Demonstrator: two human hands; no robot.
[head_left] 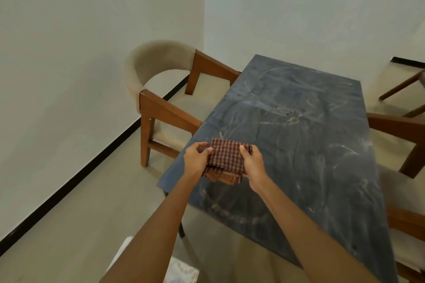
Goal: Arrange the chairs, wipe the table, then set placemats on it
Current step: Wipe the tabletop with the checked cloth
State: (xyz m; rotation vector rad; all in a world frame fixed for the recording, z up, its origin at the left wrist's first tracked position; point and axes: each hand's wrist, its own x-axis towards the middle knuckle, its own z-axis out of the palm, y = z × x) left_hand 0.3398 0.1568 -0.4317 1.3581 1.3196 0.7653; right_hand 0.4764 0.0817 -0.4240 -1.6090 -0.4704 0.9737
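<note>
Dark stone-like surface (299,135), smooth with a dull sheen, streaked by pale smears. On its near left part, a woven checked cloth (226,158), matt, folded. Left of the surface, a chair (161,89): brown wood frame, satin finish; beige fabric back, soft and matt.

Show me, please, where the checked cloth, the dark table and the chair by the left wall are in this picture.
checked cloth (227,156): head view, on its top fold between the hands.
dark table (299,126): head view, on the bare smeared top.
chair (147,64): head view, on its curved padded backrest.
</note>
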